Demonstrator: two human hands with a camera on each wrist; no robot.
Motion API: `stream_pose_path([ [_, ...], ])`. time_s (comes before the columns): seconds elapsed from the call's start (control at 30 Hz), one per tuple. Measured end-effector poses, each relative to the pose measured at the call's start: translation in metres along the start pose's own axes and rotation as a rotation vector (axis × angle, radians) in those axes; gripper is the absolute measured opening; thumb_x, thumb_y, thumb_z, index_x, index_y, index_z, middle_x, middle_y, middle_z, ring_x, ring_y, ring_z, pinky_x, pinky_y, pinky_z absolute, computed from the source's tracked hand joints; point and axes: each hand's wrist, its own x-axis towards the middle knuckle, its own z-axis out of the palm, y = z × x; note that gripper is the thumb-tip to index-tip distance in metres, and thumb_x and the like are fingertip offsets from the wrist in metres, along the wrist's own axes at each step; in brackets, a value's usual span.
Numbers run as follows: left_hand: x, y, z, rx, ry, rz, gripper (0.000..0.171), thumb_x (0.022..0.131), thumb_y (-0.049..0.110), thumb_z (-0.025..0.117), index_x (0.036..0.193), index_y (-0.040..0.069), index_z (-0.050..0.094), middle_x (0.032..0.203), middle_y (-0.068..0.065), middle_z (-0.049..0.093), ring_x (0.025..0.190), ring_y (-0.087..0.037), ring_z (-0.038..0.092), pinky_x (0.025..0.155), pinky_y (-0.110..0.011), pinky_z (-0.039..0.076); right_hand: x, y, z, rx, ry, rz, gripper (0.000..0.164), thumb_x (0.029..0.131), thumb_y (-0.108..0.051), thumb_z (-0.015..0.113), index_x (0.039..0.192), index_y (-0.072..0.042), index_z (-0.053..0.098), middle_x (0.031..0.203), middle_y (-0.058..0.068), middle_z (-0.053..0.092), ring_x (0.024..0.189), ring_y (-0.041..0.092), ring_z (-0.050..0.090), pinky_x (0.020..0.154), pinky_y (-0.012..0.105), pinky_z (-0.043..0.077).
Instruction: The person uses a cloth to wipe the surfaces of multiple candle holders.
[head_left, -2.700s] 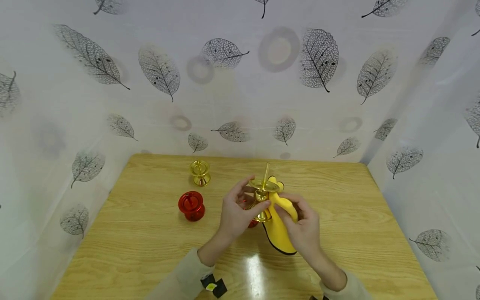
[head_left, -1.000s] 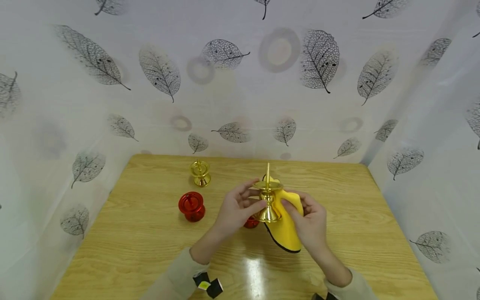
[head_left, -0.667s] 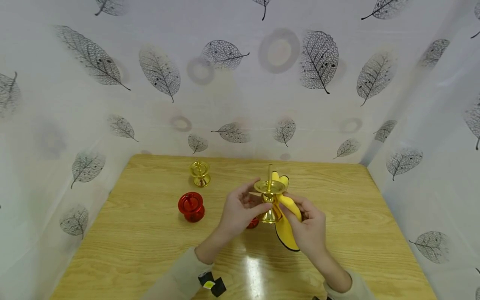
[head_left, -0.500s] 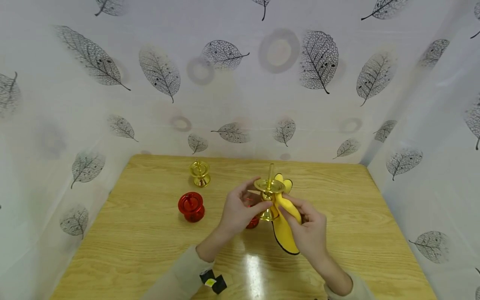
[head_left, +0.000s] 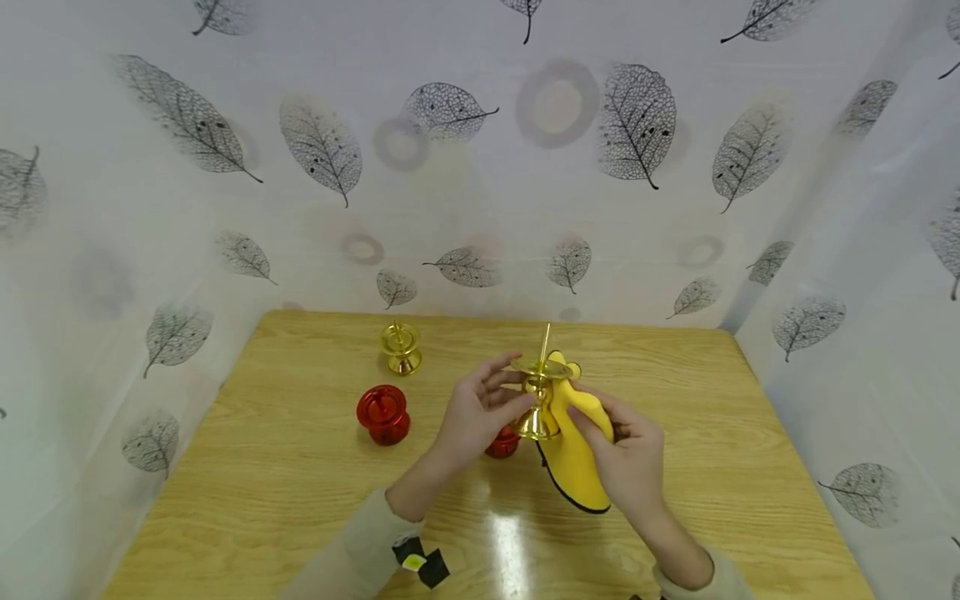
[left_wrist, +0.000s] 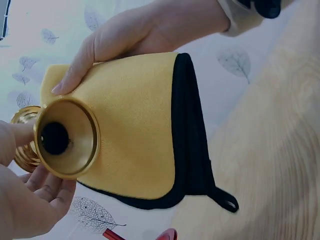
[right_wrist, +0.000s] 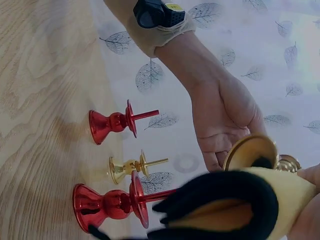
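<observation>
My left hand [head_left: 477,415] holds a shiny gold candlestick [head_left: 537,421] by its stem, raised over the table with its spike pointing up. In the left wrist view its hollow base [left_wrist: 77,135] faces the camera. My right hand [head_left: 632,458] pinches a folded yellow cloth [head_left: 576,471] with black edging and a small hanging loop [left_wrist: 229,202]. The cloth lies against the right side of the candlestick, and its upper end shows behind the dish. In the right wrist view the black edge [right_wrist: 265,195] of the cloth covers part of the gold base.
On the wooden table [head_left: 262,500] a red candlestick [head_left: 384,415] stands at left, with a smaller-looking gold candlestick [head_left: 401,348] behind it. Another red candlestick [head_left: 502,443] is partly hidden below my left hand. A leaf-patterned curtain [head_left: 480,167] encloses the back and sides.
The gold candlestick and both hands have drifted slightly right. The yellow cloth has shifted and turned against the candlestick's side. The standing candlesticks stay in place.
</observation>
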Motion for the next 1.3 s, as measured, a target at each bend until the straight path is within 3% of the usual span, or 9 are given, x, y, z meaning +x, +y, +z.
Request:
stream_pose_path([
  [0.1, 0.001, 0.001, 0.0, -0.031, -0.031, -0.022, 0.062, 0.093, 0.0, 0.076, 0.151, 0.004, 0.054, 0.129, -0.022, 0.066, 0.096, -0.01, 0.072, 0.082, -0.022, 0.063, 0.001, 0.0, -0.003, 0.039, -0.039, 0.024, 0.026, 0.092, 0.016, 0.069, 0.117, 0.018, 0.07, 0.11, -0.022, 0.079, 0.086, 0.001, 0.078, 0.069, 0.02, 0.063],
  [0.33, 0.0, 0.001, 0.001, -0.032, -0.074, -0.023, 0.064, 0.092, -0.002, 0.077, 0.151, 0.003, 0.053, 0.129, -0.032, 0.068, 0.094, -0.011, 0.075, 0.084, -0.026, 0.065, 0.002, 0.002, -0.006, 0.063, -0.036, 0.064, 0.023, 0.093, 0.013, 0.07, 0.116, 0.015, 0.072, 0.105, -0.016, 0.081, 0.082, 0.003, 0.079, 0.067, 0.022, 0.064],
  [0.47, 0.0, -0.002, 0.002, 0.004, -0.055, -0.007, 0.064, 0.09, 0.001, 0.08, 0.15, 0.005, 0.056, 0.123, -0.03, 0.072, 0.092, -0.013, 0.076, 0.082, -0.027, 0.065, 0.004, 0.004, -0.003, 0.06, -0.014, 0.11, 0.02, 0.094, 0.011, 0.071, 0.113, 0.012, 0.075, 0.099, -0.01, 0.081, 0.077, 0.008, 0.079, 0.065, 0.025, 0.064],
  [0.63, 0.0, -0.012, 0.004, 0.099, 0.014, 0.067, 0.066, 0.089, 0.004, 0.084, 0.148, 0.004, 0.056, 0.118, -0.027, 0.074, 0.093, -0.024, 0.078, 0.08, -0.027, 0.065, 0.002, 0.006, 0.003, 0.041, -0.01, 0.15, 0.021, 0.094, 0.009, 0.071, 0.114, 0.009, 0.076, 0.099, -0.011, 0.081, 0.079, 0.008, 0.079, 0.066, 0.026, 0.065],
  [0.8, -0.002, -0.021, 0.006, 0.161, 0.115, 0.109, 0.07, 0.087, 0.004, 0.085, 0.15, 0.002, 0.054, 0.116, -0.023, 0.075, 0.095, -0.036, 0.078, 0.08, -0.027, 0.065, -0.01, 0.002, 0.009, -0.019, -0.041, 0.05, 0.028, 0.092, 0.011, 0.072, 0.119, 0.008, 0.075, 0.111, -0.005, 0.08, 0.088, 0.004, 0.079, 0.071, 0.024, 0.064],
  [0.97, -0.003, -0.022, 0.006, 0.164, 0.145, 0.126, 0.07, 0.086, 0.002, 0.085, 0.149, 0.001, 0.055, 0.115, -0.023, 0.076, 0.095, -0.039, 0.078, 0.079, -0.027, 0.066, -0.017, -0.004, 0.014, -0.05, -0.034, -0.003, 0.032, 0.091, 0.013, 0.072, 0.123, 0.009, 0.073, 0.117, -0.016, 0.075, 0.093, 0.001, 0.078, 0.072, 0.022, 0.064],
  [1.1, -0.004, -0.021, 0.005, 0.14, 0.117, 0.116, 0.069, 0.087, 0.005, 0.085, 0.149, 0.001, 0.055, 0.118, -0.025, 0.076, 0.093, -0.031, 0.079, 0.079, -0.027, 0.065, -0.016, -0.004, 0.016, -0.055, 0.018, -0.021, 0.031, 0.09, 0.015, 0.072, 0.12, 0.009, 0.075, 0.116, -0.019, 0.074, 0.094, 0.0, 0.077, 0.074, 0.022, 0.064],
  [1.3, -0.006, -0.017, 0.002, 0.077, 0.063, 0.079, 0.067, 0.089, 0.004, 0.083, 0.149, 0.0, 0.055, 0.121, -0.028, 0.073, 0.087, -0.01, 0.075, 0.076, -0.023, 0.064, -0.011, 0.0, 0.014, -0.051, 0.022, -0.136, 0.034, 0.085, 0.022, 0.072, 0.117, 0.01, 0.076, 0.116, -0.006, 0.076, 0.098, -0.002, 0.076, 0.075, 0.017, 0.062],
])
